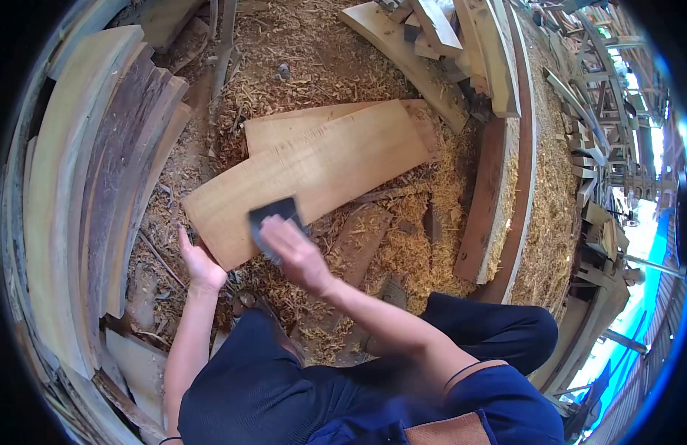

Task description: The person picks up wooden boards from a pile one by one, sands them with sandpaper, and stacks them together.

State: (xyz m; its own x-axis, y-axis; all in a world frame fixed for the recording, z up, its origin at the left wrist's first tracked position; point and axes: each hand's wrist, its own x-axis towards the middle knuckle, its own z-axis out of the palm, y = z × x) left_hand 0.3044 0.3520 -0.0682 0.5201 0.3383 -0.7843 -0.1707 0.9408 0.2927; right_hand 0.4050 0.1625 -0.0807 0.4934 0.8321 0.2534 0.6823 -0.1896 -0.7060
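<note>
A smooth, pale wooden board (314, 174) lies at a slant in front of me, its near end toward my left hand. My left hand (202, 263) grips the board's near left end, thumb outside the edge and the other fingers hidden underneath. Over the near part of the board, my right hand (293, 248) presses a dark sheet of sandpaper (273, 209), slightly blurred. The sheet's grit side cannot be seen. A second pale board (284, 127) lies partly under the first, showing along its far side.
Curved planks (84, 200) are stacked along the left. Offcuts (432, 30) are piled at the upper right, beside a long thick beam (491, 200). Wood shavings (417, 252) cover the ground. My bent knees (499, 330) are close below the board.
</note>
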